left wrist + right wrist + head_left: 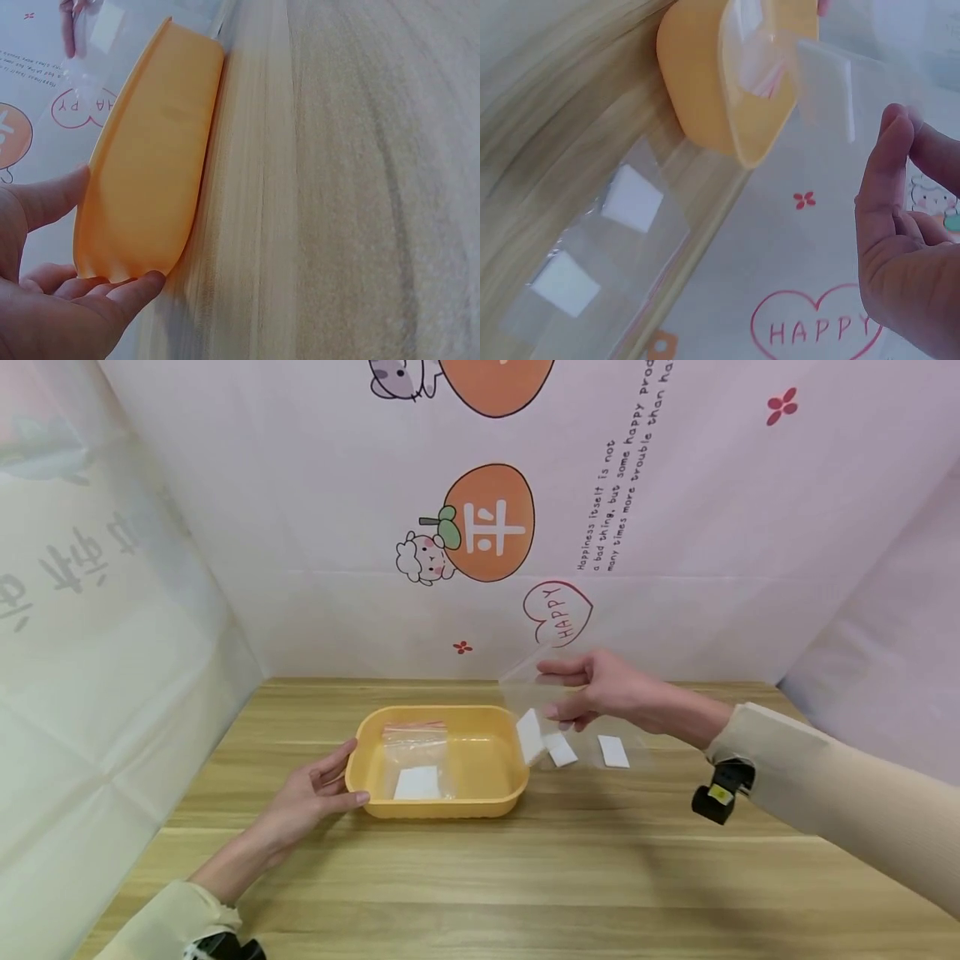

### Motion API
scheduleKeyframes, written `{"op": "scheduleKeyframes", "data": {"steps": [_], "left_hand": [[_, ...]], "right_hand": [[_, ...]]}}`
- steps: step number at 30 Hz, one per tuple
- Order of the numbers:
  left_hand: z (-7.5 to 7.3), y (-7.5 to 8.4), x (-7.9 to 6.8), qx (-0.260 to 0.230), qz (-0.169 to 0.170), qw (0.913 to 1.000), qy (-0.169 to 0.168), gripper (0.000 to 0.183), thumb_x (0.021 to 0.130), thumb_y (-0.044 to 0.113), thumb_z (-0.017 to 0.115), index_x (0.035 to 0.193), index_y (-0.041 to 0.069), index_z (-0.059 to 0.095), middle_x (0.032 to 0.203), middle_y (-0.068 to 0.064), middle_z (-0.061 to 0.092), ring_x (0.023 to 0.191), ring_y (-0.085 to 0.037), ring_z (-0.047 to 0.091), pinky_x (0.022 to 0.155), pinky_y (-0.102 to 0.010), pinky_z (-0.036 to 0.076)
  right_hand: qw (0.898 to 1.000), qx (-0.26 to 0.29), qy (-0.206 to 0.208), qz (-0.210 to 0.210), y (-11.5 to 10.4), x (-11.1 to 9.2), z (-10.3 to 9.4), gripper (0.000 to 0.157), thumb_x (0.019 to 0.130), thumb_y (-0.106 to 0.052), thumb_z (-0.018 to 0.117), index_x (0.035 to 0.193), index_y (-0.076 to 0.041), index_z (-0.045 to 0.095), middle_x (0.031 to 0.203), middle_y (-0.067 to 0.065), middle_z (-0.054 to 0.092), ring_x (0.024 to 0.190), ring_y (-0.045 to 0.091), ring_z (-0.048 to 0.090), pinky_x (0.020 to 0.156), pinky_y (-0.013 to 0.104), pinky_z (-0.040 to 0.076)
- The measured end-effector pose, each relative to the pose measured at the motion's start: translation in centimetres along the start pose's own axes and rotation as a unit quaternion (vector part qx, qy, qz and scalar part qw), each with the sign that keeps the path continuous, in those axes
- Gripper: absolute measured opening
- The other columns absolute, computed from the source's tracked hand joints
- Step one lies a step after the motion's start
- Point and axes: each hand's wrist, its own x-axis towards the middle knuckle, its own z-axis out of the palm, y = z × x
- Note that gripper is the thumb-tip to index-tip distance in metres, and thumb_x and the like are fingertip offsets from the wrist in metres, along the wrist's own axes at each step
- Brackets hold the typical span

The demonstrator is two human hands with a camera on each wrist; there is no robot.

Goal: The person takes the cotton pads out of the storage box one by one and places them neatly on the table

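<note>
My left hand (311,793) grips the left end of a yellow plastic basin (442,810); in the left wrist view the thumb is at its rim and the fingers reach round its end. Inside the basin lies a clear zip bag (415,752) with a white block in it. Above the basin's right end, my right hand (592,689) pinches another clear plastic bag (866,79), which hangs tilted with a white block (530,737) inside. Under and beyond that hand, clear bags with white blocks (632,199) (565,285) lie flat on the table.
The wooden table (480,885) carries the basin near its back edge. A white printed cloth (337,568) hangs behind the table and along both sides. Black wrist cameras (720,793) are strapped to both sleeves.
</note>
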Motion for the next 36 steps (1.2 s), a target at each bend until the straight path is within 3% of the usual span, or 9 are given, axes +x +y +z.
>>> {"op": "scheduleKeyframes", "data": {"steps": [13, 23, 36], "left_hand": [[0.1, 0.0, -0.1, 0.007, -0.004, 1.0, 0.005, 0.09, 0.097, 0.008, 0.077, 0.167, 0.003, 0.02, 0.171, -0.021, 0.018, 0.15, -0.041, 0.033, 0.109, -0.029, 0.044], [0.0, -0.1, -0.1, -0.001, -0.003, 1.0, 0.0, 0.091, 0.098, 0.007, 0.076, 0.167, 0.002, 0.018, 0.172, -0.021, 0.016, 0.151, -0.041, 0.032, 0.109, -0.028, 0.044], [-0.1, -0.2, 0.0, -0.002, 0.002, 1.0, -0.002, 0.09, 0.098, 0.006, 0.075, 0.167, 0.001, 0.018, 0.172, -0.021, 0.015, 0.151, -0.04, 0.031, 0.11, -0.029, 0.043]], "right_hand": [[0.999, 0.035, 0.023, -0.009, 3.4, -4.9, -1.2, 0.085, 0.093, -0.008, 0.081, 0.162, 0.004, 0.032, 0.163, 0.021, 0.04, 0.084, 0.023, 0.072, 0.075, 0.035, 0.063], [0.996, 0.087, 0.026, -0.005, 7.0, -7.4, 0.7, 0.085, 0.092, -0.009, 0.082, 0.161, 0.006, 0.034, 0.161, 0.022, 0.041, 0.072, 0.017, 0.067, 0.068, 0.033, 0.062], [0.988, 0.155, -0.012, 0.02, 11.8, -8.6, 3.7, 0.083, 0.096, -0.008, 0.077, 0.161, 0.01, 0.029, 0.162, 0.029, 0.036, 0.074, 0.012, 0.065, 0.065, 0.028, 0.059]]}}
